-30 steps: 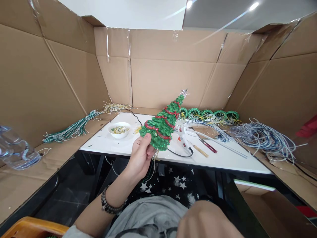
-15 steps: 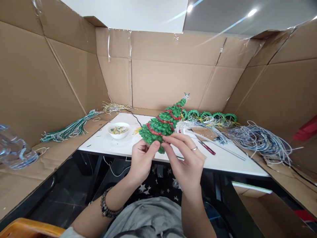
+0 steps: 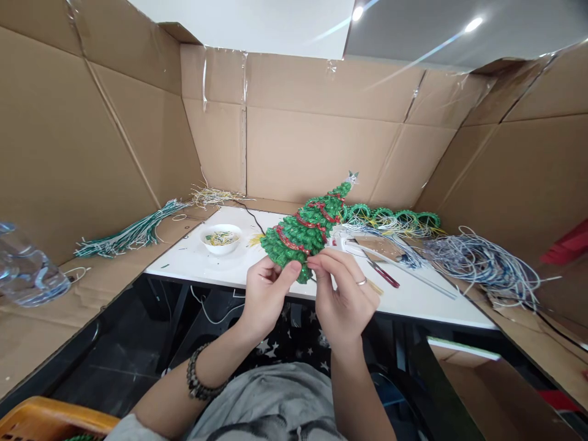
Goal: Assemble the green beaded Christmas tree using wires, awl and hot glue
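A small green Christmas tree (image 3: 294,236) with red garlands and a star at its tip is held tilted, tip up to the right, above the white table's front part. My left hand (image 3: 269,291) grips its lower edge, thumb on the front. Beside that thumb, my right hand (image 3: 344,291) has its thumb and forefinger pinched together at the tree's lower right. Whatever small thing lies between those fingertips is too small to make out.
A white bowl (image 3: 220,240) of short wires stands left on the white table (image 3: 432,294). Red-handled pliers (image 3: 386,275), a glue gun (image 3: 340,241) and green rings (image 3: 404,217) lie right. Wire bundles (image 3: 482,260) and a clear bottle (image 3: 30,269) flank the table.
The thumb and forefinger of my right hand have come together at the tree's lower part. The tree has shifted slightly to the right in the view.
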`<state>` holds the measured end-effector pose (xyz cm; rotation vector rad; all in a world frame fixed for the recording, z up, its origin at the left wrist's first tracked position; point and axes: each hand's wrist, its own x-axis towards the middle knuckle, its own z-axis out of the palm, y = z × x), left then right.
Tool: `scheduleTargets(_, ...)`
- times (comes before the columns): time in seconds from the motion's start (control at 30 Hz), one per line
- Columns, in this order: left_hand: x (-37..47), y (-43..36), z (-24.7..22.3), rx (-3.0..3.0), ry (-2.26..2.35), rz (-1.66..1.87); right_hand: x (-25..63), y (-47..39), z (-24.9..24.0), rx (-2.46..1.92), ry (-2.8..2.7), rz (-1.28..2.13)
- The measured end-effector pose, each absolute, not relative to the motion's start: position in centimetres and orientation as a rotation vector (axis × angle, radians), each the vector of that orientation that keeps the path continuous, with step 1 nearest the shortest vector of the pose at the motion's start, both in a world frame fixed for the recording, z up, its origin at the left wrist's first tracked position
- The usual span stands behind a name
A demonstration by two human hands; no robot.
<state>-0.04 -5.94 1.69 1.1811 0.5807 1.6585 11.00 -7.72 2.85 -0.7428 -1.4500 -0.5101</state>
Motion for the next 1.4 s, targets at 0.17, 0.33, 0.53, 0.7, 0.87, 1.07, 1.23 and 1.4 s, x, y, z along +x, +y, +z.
scheduleTargets(0.17,0.1,-5.8,1.7,1.157,0.606,1.673,10.7,-7.1,2.2,-0.697,-1.404,-0.515)
scheduleTargets(0.33,0.1,-6.0,1.7,1.132,0.640,1.689,10.4,-7.1,2.0,-0.740,-1.327,-0.532)
scheduleTargets(0.53,0.0,-5.8,1.4,1.145,0.691,1.697,10.4,-7.4,2.1,-0.741,-1.324,-0.423)
scheduleTargets(0.7,0.2,-6.0,1.6,1.201,0.649,1.702,10.3,-7.5,1.8,-0.762,-1.312,-0.535)
scheduleTargets(0.87,0.5,-6.4,1.8,1.220,0.678,1.684,10.4,-6.8,1.1,-0.720,-1.270,-0.642)
scheduleTargets(1.07,0.8,-6.5,1.3,1.265,0.785,1.711,10.4,-5.9,0.5,-0.650,-1.217,-0.721)
scheduleTargets(1.23,0.9,-6.7,1.3,1.253,0.769,1.713,10.6,-4.9,-0.4,-0.601,-1.200,-0.866)
scheduleTargets(1.4,1.1,-6.5,1.0,1.148,0.685,1.673,10.8,-3.8,-1.0,-0.567,-1.171,-0.934)
